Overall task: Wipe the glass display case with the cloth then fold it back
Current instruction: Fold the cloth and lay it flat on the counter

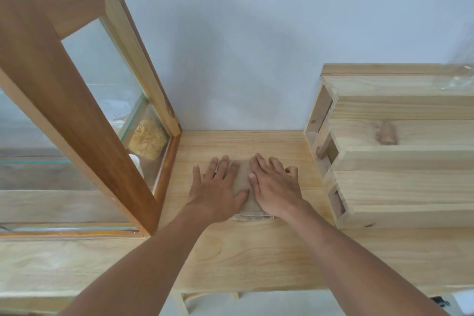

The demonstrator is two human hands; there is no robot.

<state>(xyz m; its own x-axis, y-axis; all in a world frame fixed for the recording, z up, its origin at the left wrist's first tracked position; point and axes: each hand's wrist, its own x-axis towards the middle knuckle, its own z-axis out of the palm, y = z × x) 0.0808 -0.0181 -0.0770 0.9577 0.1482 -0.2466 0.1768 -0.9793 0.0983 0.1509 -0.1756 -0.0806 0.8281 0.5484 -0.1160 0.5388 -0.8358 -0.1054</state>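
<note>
Open tabletop [246, 259] lies between display case [84, 115] and wooden rack [400, 151].

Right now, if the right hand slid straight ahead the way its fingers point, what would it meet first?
The right hand lies flat on the folded cloth, fingers pointing away and slightly left. Past the cloth's far edge the wooden tabletop looks bare, so it would probably reach the white wall first.
</note>
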